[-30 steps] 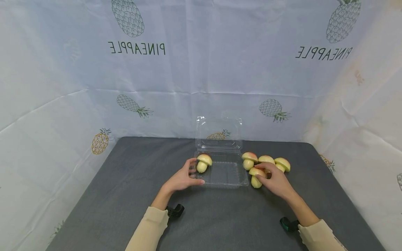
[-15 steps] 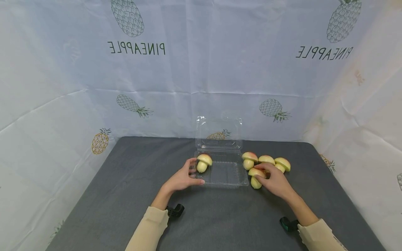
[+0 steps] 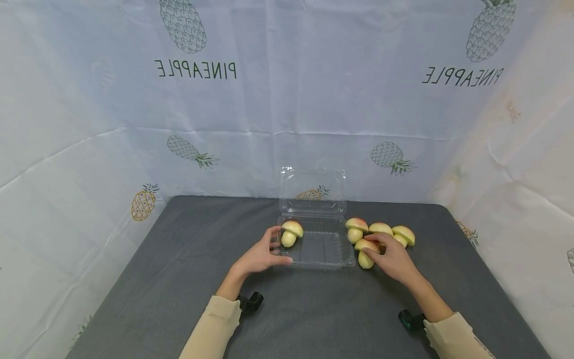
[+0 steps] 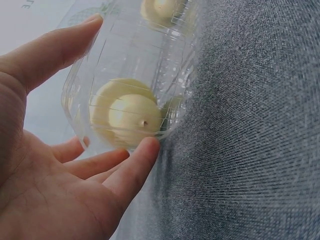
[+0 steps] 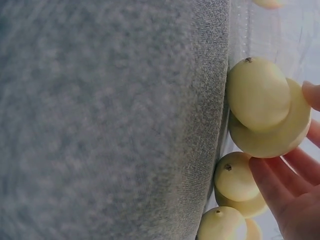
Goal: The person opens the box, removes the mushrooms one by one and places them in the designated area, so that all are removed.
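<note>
A clear plastic clamshell box [image 3: 320,244] stands with its lid [image 3: 314,189] raised. One cream toy mushroom [image 3: 291,234] with a reddish-topped cap lies inside at the left. My left hand [image 3: 263,255] holds the box's left front corner, thumb at the front, fingers along the left side. In the left wrist view, that mushroom [image 4: 132,112] shows through the plastic wall. Just right of the box, my right hand [image 3: 394,260] grips another toy mushroom [image 3: 365,259] by its cap between thumb and fingers. In the right wrist view this mushroom [image 5: 260,95] has its stem end toward the camera.
Behind the right hand sit more toy mushrooms: one [image 3: 356,230] against the box's right side, one [image 3: 380,228] partly hidden by the hand, one [image 3: 403,234] farthest right. All rest on a grey cloth-covered table [image 3: 314,314]. A pineapple-printed white sheet [image 3: 287,99] hangs around it.
The mushroom under my right hand shifts very slightly, toward the box and back up a little. My left hand and the box stay where they were.
</note>
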Demonstrator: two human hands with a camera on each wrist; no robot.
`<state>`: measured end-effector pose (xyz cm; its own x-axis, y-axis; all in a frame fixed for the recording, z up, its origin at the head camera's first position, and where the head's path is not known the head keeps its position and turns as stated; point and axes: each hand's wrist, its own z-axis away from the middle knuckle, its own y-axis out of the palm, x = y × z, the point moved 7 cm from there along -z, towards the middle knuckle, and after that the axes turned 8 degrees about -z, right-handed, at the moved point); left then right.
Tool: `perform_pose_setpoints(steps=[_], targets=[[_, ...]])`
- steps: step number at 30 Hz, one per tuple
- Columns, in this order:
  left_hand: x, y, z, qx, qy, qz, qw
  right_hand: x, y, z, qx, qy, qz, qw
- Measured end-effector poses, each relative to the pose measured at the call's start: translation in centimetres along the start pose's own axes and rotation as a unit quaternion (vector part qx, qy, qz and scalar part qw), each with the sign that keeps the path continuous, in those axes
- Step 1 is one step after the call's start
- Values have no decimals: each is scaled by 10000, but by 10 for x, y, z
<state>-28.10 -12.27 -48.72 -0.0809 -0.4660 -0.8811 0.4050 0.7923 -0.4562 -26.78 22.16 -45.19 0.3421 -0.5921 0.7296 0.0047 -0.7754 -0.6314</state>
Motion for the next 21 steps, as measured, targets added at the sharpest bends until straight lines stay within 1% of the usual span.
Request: perform_pose_setpoints(steps=[10,17,21], targets=[[0,1,0,14,-16,6,10000,0,-1,-2,-89,-52,104,9999],[-2,0,0,28,-6,53,10000,4,-1,-2,-109,-278,107,9995],[-3,0,1,24,5,60,10000,8,-3,-2,-87,-338,111,9993]])
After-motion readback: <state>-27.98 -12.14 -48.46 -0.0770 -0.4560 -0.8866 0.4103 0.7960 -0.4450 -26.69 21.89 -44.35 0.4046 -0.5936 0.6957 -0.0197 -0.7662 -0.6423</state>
